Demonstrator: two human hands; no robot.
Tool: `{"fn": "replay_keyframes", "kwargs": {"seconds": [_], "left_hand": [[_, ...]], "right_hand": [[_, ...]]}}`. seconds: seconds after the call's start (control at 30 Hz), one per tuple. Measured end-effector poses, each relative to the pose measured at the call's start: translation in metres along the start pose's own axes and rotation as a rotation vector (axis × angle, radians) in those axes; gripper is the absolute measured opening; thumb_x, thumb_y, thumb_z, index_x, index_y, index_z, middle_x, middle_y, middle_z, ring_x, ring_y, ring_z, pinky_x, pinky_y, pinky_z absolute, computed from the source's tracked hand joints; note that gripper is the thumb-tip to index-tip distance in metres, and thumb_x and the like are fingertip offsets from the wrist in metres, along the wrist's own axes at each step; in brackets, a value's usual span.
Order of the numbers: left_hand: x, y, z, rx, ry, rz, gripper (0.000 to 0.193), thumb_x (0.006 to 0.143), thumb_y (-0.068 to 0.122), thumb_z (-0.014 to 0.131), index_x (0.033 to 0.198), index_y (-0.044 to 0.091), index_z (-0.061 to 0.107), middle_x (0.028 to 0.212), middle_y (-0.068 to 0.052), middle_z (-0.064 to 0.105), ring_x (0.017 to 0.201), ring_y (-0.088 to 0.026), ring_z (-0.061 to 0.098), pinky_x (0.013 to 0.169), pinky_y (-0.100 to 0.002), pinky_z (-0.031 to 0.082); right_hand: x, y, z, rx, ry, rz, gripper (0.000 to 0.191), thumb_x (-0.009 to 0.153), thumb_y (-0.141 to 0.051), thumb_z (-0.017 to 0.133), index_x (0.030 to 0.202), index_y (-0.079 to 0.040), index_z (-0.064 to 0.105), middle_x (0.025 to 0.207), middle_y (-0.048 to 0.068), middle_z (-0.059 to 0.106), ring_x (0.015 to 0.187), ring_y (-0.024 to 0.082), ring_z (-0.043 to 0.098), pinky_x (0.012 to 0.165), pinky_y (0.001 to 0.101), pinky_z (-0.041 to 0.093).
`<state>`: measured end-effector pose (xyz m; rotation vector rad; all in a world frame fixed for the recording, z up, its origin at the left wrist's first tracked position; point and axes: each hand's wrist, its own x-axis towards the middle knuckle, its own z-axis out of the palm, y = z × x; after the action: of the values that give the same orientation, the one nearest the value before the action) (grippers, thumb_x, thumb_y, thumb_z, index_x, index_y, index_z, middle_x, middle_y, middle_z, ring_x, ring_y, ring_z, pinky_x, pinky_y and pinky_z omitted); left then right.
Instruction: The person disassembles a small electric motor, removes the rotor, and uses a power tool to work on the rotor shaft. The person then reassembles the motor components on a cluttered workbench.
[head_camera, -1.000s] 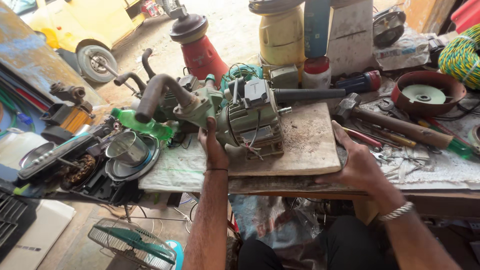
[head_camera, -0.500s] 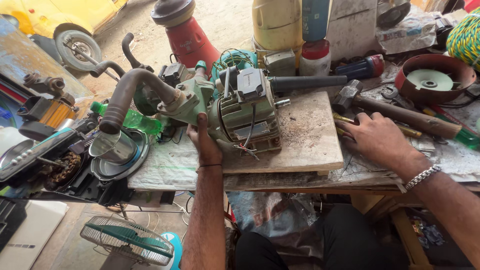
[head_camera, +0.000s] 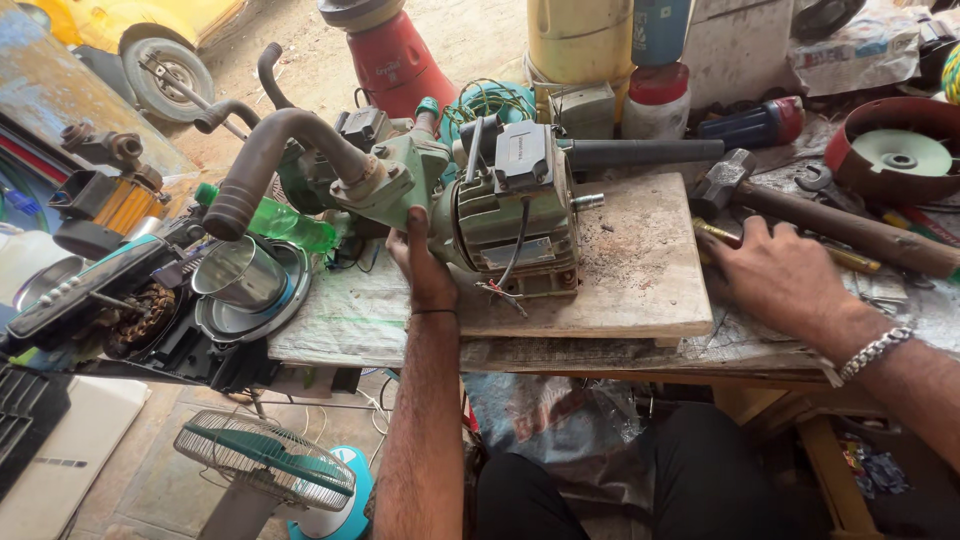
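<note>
Two hands at one cluttered bench, listed largest to smallest. Wooden board: lies flat on the bench, its near edge close to the bench's front edge; its right half is bare, the only open room. Green pump motor: sits on the board's left part, its grey hose arching left past the board's edge. Hammer: lies just beyond the board's right edge. My left hand: grip pressed flat against the motor's left side, fingers together, upright. My right hand: grip spread open, palm down on the bench beside the board, fingertips near a yellow-handled tool.
</note>
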<state>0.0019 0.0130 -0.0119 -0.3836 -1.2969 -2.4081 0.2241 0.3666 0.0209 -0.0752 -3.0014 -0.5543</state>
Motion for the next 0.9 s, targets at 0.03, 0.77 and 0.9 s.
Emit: {"fn": "replay_keyframes", "kwargs": {"seconds": [0.03, 0.77, 0.9], "left_hand": [[-0.002, 0.001, 0.002, -0.015, 0.013, -0.012, 0.065, 0.088, 0.045, 0.078, 0.124, -0.006, 0.059, 0.116, -0.010, 0.065, 0.105, -0.018, 0.061, 0.095, -0.035, 0.049], [-0.010, 0.019, 0.014, 0.170, -0.230, -0.011, 0.058, 0.092, 0.038, 0.079, 0.124, -0.008, 0.064, 0.115, -0.009, 0.066, 0.105, -0.016, 0.058, 0.094, -0.032, 0.046], [-0.013, 0.033, 0.031, 0.149, -0.132, 0.004, 0.052, 0.088, 0.033, 0.080, 0.122, -0.003, 0.063, 0.113, -0.005, 0.067, 0.104, -0.013, 0.061, 0.092, -0.029, 0.048]], "right_hand": [[-0.003, -0.002, -0.001, -0.020, 0.041, -0.021, 0.048, 0.098, -0.033, 0.055, 0.145, -0.023, 0.054, 0.101, 0.016, 0.060, 0.083, 0.028, 0.071, 0.059, 0.0344, 0.064], [-0.058, -0.085, -0.053, 0.483, 0.115, 0.234, 0.113, 0.066, -0.052, 0.082, 0.157, -0.005, 0.034, 0.153, 0.042, 0.027, 0.128, 0.055, 0.049, 0.096, 0.0518, 0.053], [-0.052, -0.101, -0.050, 0.534, 0.224, 0.342, 0.088, 0.075, -0.005, 0.079, 0.155, -0.008, 0.044, 0.153, 0.035, 0.037, 0.120, 0.043, 0.063, 0.093, 0.0397, 0.062]]}}
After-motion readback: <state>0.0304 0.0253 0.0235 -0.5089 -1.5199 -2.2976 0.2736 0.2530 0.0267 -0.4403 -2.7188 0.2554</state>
